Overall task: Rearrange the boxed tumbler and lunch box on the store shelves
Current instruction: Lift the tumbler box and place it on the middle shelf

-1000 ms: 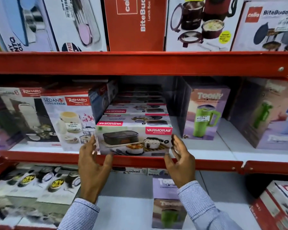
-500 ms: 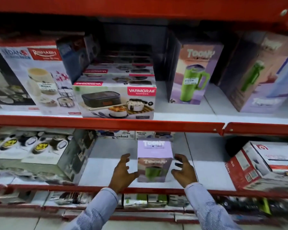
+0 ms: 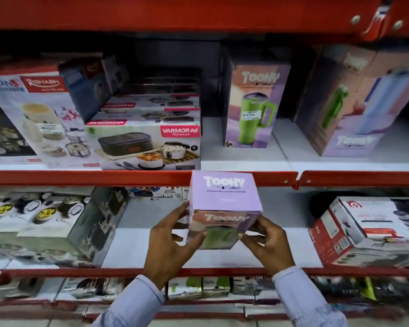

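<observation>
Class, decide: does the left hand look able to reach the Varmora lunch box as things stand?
Probably not yet: the left hand and right hand both grip the Toony tumbler box, below the Varmora lunch box.

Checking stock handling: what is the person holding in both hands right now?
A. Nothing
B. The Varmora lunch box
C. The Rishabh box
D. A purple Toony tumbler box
D: the left hand and right hand grip the sides of the Toony box, lifted in front of the red shelf edge.
</observation>
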